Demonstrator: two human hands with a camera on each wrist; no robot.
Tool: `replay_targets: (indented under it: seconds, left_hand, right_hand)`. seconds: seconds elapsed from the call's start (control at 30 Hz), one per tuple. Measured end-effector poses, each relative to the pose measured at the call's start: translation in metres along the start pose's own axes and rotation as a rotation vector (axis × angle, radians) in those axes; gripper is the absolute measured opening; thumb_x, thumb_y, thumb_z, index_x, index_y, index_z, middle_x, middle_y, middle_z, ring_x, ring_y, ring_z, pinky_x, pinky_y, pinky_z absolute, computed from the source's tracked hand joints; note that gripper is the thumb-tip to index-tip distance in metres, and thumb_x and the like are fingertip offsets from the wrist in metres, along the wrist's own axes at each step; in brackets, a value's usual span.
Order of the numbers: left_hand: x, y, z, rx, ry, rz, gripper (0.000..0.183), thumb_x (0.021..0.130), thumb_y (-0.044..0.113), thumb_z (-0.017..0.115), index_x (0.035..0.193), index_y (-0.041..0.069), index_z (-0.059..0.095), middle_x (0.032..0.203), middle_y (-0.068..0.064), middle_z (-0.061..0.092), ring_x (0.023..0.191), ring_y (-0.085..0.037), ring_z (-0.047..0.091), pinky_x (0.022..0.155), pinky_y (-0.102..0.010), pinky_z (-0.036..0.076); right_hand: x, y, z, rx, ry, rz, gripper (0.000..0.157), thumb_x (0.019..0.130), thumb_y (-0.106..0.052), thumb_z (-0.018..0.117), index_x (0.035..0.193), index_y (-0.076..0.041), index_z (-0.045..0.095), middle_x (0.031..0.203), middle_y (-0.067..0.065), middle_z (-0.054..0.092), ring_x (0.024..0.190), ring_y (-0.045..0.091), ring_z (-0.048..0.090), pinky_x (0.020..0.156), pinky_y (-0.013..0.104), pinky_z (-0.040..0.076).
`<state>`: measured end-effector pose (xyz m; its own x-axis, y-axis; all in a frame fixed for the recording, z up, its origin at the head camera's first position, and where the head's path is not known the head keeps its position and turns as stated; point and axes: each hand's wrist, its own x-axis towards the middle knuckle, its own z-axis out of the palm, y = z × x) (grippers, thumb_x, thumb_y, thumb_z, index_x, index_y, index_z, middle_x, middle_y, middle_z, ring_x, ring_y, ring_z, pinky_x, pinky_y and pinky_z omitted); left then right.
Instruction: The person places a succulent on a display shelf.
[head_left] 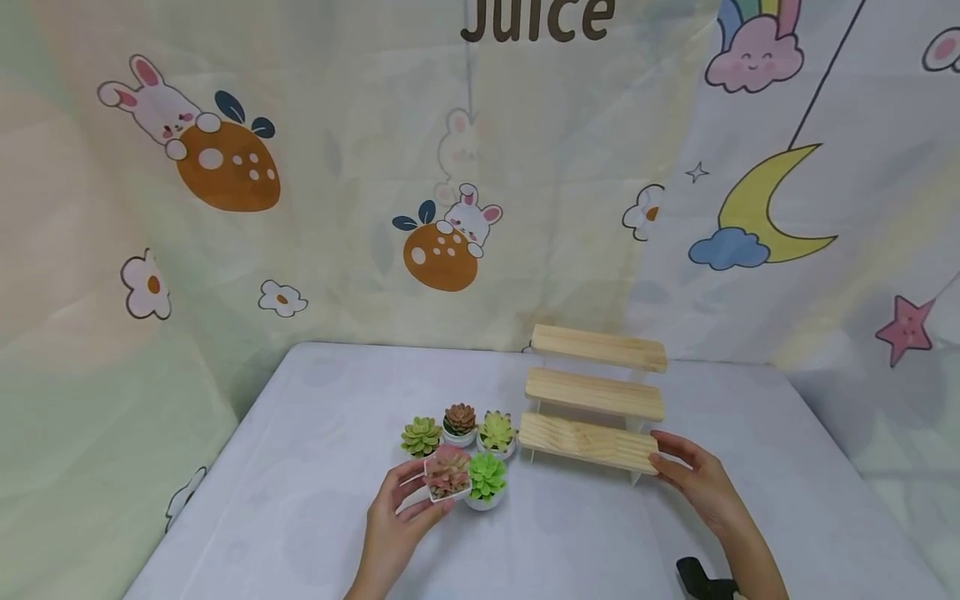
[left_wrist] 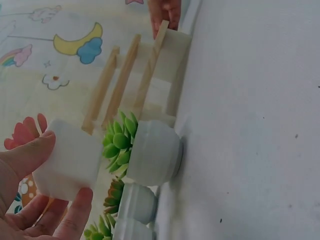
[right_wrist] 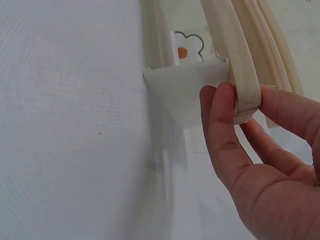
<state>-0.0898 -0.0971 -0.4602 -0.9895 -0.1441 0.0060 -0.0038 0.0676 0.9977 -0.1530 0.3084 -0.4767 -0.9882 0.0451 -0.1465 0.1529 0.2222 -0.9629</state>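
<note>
My left hand (head_left: 401, 508) grips a pink artificial succulent (head_left: 447, 472) by its white square pot (left_wrist: 70, 160), thumb on one side and fingers on the other. In the head view it overlaps the cluster of other potted succulents: a bright green one (head_left: 487, 477), a yellow-green one (head_left: 497, 432), a brown-red one (head_left: 460, 419) and a light green one (head_left: 422, 437). At the right, my right hand (head_left: 701, 479) pinches the end of the lowest board (head_left: 588, 443) of a three-tier wooden stand, which has white side supports (right_wrist: 190, 87).
The stand's middle board (head_left: 595, 394) and top board (head_left: 598, 347) rise behind the lowest one. A white cloth covers the table (head_left: 300, 467). A printed backdrop (head_left: 337, 167) hangs behind it. Something black (head_left: 701, 579) is near my right wrist at the bottom edge.
</note>
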Motion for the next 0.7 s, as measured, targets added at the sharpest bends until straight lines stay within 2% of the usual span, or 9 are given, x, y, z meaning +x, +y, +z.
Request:
replay_targets:
  seconds: [0.33,0.7]
  left_hand:
    - [0.007,0.008,0.020,-0.032,-0.023,0.071,0.063,0.075,0.009,0.085,0.129,0.005,0.052,0.131,-0.013,0.054,0.118,-0.031,0.057,0.084,-0.026,0.056]
    - [0.022,0.016,0.042,-0.074,-0.154,0.146,0.062,0.076,0.008,0.084,0.129,0.001,0.052,0.133,-0.017,0.053,0.118,-0.033,0.056,0.086,-0.027,0.055]
  right_hand:
    - [-0.002,-0.004,0.000,0.002,0.001,-0.011,0.059,0.095,-0.013,0.064,0.142,0.011,0.037,0.140,0.029,0.040,0.092,0.000,0.059,0.081,0.019,0.054]
    - [-0.004,-0.004,-0.001,0.012,0.005,-0.029,0.057,0.094,-0.011,0.065,0.140,0.012,0.039,0.137,0.030,0.042,0.091,0.003,0.059,0.080,0.020,0.054]
